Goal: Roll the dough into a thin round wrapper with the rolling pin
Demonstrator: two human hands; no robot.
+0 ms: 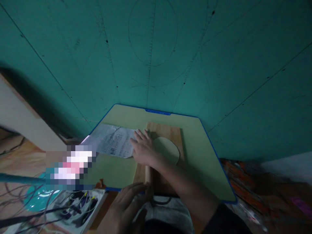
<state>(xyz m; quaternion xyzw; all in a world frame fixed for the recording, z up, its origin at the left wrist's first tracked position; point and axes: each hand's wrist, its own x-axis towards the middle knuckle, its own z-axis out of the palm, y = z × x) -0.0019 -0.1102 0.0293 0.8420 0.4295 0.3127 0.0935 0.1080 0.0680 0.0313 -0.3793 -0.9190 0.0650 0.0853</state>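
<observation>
A wooden rolling pin [148, 175] lies lengthwise on a wooden board [165, 127]. My right hand [143, 149] rests palm down across its far part, fingers stretched out and apart towards a sheet of paper. At the near end my left hand [124, 206] has its fingers around the pin's tip; part of that grip is dark and blurred. Just right of the pin, a round, flat, pale sheet that looks like dough [168, 150] lies on the board, partly hidden by my right forearm.
The board stands on a pale folding table [204, 156] with a blue rim, against a green wall [156, 74]. The printed paper [114, 141] lies at left, by a pixelated bright screen [75, 164]. A white box [97, 201] with cables stands lower left; bricks [241, 185] are at right.
</observation>
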